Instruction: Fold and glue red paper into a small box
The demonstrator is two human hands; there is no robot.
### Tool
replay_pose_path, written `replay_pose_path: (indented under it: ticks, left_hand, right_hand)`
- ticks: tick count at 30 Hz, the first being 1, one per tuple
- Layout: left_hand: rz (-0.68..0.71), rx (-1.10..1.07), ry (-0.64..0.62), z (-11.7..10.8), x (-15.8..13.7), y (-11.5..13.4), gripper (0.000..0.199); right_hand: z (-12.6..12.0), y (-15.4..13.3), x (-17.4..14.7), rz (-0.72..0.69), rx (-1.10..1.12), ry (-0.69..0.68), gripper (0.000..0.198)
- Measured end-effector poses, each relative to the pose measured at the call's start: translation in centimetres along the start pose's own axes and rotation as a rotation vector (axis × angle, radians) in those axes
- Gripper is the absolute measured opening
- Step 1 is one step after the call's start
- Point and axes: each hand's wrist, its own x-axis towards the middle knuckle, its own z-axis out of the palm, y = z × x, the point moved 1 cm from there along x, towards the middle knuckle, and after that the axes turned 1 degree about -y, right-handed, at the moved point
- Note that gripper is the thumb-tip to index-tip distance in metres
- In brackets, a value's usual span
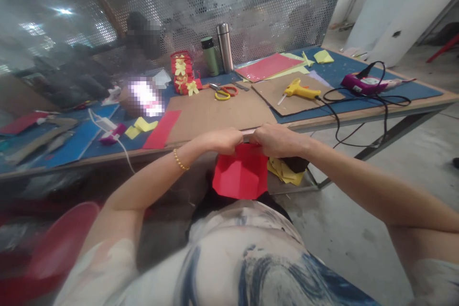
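A sheet of red paper (pixel 241 174) with crease lines hangs over my lap at the table's front edge. My left hand (pixel 228 141) is closed on its upper left edge. The upper right edge is gripped by my right hand (pixel 270 139), close beside the left. Between the two hands a narrow pale strip shows at the table edge; I cannot tell whether it belongs to the table. Just beyond my hands lies a brown cardboard sheet (pixel 218 114). My fingertips are partly hidden behind the knuckles.
On the table are scissors (pixel 223 93), a yellow glue gun (pixel 299 90) with a black cord, a purple power strip (pixel 364 83), a green flask (pixel 210 57), a steel flask (pixel 225 48) and red-yellow paper pieces (pixel 182 72). Yellow paper (pixel 287 172) lies beneath the table. A red chair (pixel 64 239) stands left.
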Motion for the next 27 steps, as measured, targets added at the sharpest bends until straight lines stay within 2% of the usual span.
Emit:
replay_pose_path:
  ticks: [6, 9, 13, 15, 18, 19, 21, 23, 25, 27]
  left_hand:
    - [0.179, -0.063, 0.034, 0.5, 0.7, -0.6, 0.008]
    - [0.238, -0.125, 0.055, 1.0, 1.2, -0.7, 0.011]
    - [0.232, -0.240, 0.092, 1.6, 1.1, -1.4, 0.015]
    - [0.220, -0.349, 0.124, 2.1, 0.5, -2.0, 0.016]
    - [0.175, -0.721, 0.203, 3.7, -0.8, -3.0, 0.018]
    - [0.138, -0.914, 0.259, 4.5, -1.1, -3.2, 0.022]
    - [0.046, -1.303, 0.458, 6.4, -1.6, -3.2, 0.035]
    - [-0.016, -1.568, 0.627, 8.4, -1.7, -2.8, 0.043]
    - [-0.080, -1.657, 0.762, 10.0, -1.6, -2.2, 0.041]
    - [-0.160, -1.584, 0.891, 11.1, -1.5, -1.7, 0.031]
  right_hand:
    - [-0.1, -0.2, 0.1, -0.065, -0.001, 0.008, 0.025]
    - [0.0, -0.4, 0.2, -0.065, 0.005, 0.014, 0.025]
    - [0.2, 0.1, 0.5, -0.052, 0.058, 0.031, 0.020]
    - [0.1, 1.0, 0.3, -0.083, 0.174, 0.097, 0.027]
    - [0.0, 3.1, -0.7, -0.105, 0.422, 0.374, 0.041]
    - [0.2, 3.7, -1.2, -0.109, 0.509, 0.497, 0.045]
    - [1.2, 4.6, -2.2, -0.100, 0.700, 0.676, 0.052]
    - [2.9, 4.7, -3.0, -0.078, 0.864, 0.736, 0.055]
    - [4.8, 3.8, -3.3, -0.052, 1.017, 0.723, 0.059]
    - [6.5, 2.4, -3.2, -0.073, 1.162, 0.701, 0.060]
